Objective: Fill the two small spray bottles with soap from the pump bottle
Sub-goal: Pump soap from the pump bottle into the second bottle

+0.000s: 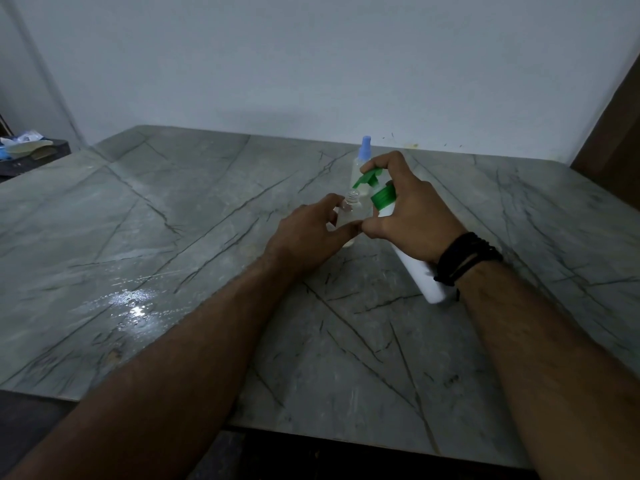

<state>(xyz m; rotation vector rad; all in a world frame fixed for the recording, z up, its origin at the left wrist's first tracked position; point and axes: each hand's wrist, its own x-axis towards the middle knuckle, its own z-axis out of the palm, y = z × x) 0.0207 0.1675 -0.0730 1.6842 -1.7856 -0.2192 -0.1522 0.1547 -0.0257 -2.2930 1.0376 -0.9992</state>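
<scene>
My right hand (412, 209) grips a white pump bottle (420, 275) with a green pump head (372, 178), tilted so its nozzle points down-left over a small clear spray bottle (349, 211). That small bottle stands on the table with its threaded neck uncapped, and my left hand (311, 230) holds it between thumb and fingers. My right index finger rests on top of the pump head. Behind them stands a second clear spray bottle (360, 164) with a light blue cap (366, 148).
The grey marble table (207, 237) has a wet shiny patch (133, 306) at the left front. A dark crate with white and blue items (24, 150) sits at the far left. A black bracelet (464, 258) circles my right wrist. A brown panel (616, 133) stands at the right.
</scene>
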